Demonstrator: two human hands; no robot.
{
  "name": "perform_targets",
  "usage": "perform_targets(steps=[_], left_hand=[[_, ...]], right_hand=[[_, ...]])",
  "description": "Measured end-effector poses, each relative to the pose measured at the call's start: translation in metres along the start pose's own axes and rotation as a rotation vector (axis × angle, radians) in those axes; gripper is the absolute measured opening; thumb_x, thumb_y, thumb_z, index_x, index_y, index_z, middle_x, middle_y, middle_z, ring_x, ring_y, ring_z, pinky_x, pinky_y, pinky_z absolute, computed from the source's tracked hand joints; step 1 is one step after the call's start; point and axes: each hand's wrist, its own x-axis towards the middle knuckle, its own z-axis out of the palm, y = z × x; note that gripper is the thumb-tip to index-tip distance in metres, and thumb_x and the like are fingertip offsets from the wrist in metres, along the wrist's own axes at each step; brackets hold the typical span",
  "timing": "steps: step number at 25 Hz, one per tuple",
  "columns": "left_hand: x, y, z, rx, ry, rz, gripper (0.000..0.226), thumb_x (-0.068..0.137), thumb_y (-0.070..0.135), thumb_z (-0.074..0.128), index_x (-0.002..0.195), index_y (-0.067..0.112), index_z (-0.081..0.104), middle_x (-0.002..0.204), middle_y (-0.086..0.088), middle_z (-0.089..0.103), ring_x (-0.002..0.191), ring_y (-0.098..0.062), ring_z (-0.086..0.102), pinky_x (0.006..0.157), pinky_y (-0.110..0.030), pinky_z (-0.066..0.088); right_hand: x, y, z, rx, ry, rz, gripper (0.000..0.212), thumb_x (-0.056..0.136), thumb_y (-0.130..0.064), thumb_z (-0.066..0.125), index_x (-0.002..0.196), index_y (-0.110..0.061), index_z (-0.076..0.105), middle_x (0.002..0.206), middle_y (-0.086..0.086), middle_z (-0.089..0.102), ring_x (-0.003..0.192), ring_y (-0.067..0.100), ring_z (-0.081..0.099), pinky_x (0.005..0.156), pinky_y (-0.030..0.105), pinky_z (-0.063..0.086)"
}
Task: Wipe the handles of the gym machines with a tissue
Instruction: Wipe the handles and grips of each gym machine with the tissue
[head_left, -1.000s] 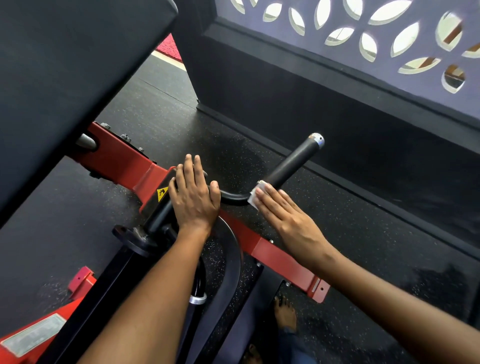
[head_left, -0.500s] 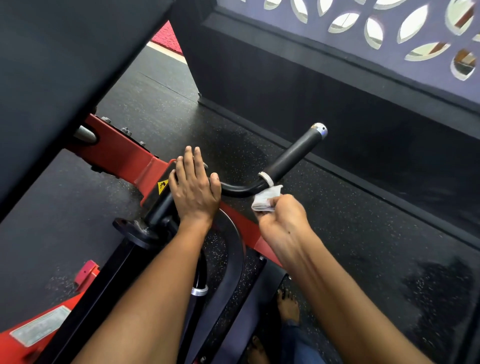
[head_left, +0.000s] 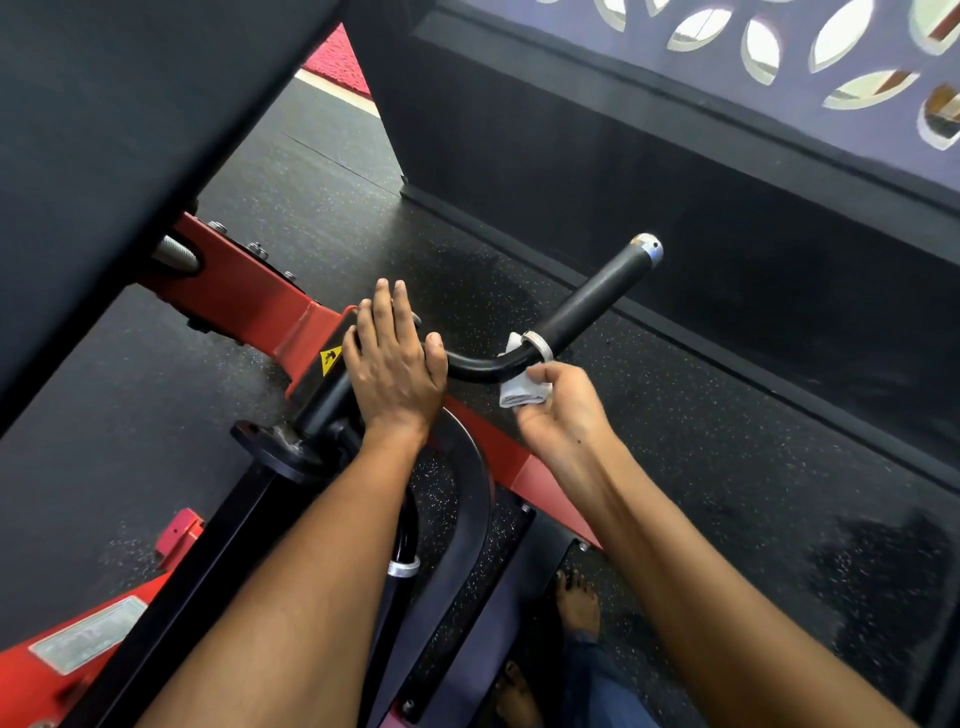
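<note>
Tissue (head_left: 523, 391): soft, light, crumples easily; likely best kept bunched in the fingertips so it does not slip off the bar.
Handle (head_left: 587, 306): stiff black bar with a grippy sleeve, running up and away from the right hand; the bare bend sits just above it.
Right hand (head_left: 563, 410): fingers curled, pinching the wadded tissue against the underside of the bend.
Left hand (head_left: 395, 364): flat, fingers straight, resting on the bar's inner end beside the red frame (head_left: 244, 296).

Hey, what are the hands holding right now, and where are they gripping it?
The right hand pinches a folded white tissue by its lower end, against the handle's bend. The left hand holds nothing; it rests flat on the machine.
</note>
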Motion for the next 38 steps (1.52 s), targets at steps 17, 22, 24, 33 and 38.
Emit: perform_targets(steps=[17,22,24,33,38], left_hand=[[-0.001,-0.001,-0.001,-0.014,-0.025,-0.003,0.064,0.093,0.037,0.024,0.146,0.002,0.038,0.148,-0.018,0.043,0.127,-0.038,0.048,0.099,-0.050,0.041],[0.002,0.000,-0.001,-0.012,-0.022,-0.006,0.064,0.093,0.036,0.024,0.146,0.002,0.037,0.148,-0.018,0.043,0.127,-0.037,0.048,0.098,-0.049,0.041],[0.001,0.000,-0.001,-0.014,-0.029,-0.002,0.064,0.093,0.036,0.024,0.146,0.002,0.037,0.148,-0.018,0.043,0.127,-0.037,0.048,0.098,-0.049,0.041],[0.001,0.000,-0.002,-0.017,-0.031,-0.002,0.065,0.093,0.037,0.024,0.145,0.002,0.038,0.147,-0.018,0.043,0.127,-0.037,0.048,0.097,-0.049,0.041],[0.000,-0.001,-0.001,-0.012,-0.030,-0.001,0.065,0.093,0.037,0.024,0.146,0.002,0.037,0.148,-0.018,0.042,0.128,-0.038,0.047,0.098,-0.050,0.041]], right_hand=[[0.048,-0.061,-0.050,-1.950,-0.542,-1.518,0.051,0.090,0.014,0.037,0.137,-0.003,0.045,0.145,0.013,0.041,0.139,0.020,0.031,0.117,0.035,0.018],[0.071,-0.147,-0.023,-2.167,-0.159,-1.418,0.049,0.095,0.002,0.028,0.144,-0.006,0.034,0.152,0.014,0.029,0.144,0.027,0.016,0.119,0.043,0.012],[0.062,-0.126,-0.020,-2.192,-0.172,-1.429,0.048,0.094,0.004,0.028,0.141,-0.002,0.039,0.148,0.018,0.033,0.142,0.030,0.021,0.118,0.040,0.013],[0.062,-0.124,-0.003,-2.367,-0.179,-1.463,0.048,0.088,-0.002,0.026,0.129,0.001,0.051,0.133,0.021,0.050,0.133,0.037,0.037,0.115,0.043,0.020],[0.050,-0.115,0.012,-2.556,-0.768,-1.415,0.038,0.084,-0.009,0.036,0.111,-0.007,0.063,0.108,0.009,0.063,0.104,0.028,0.055,0.098,0.036,0.040]])
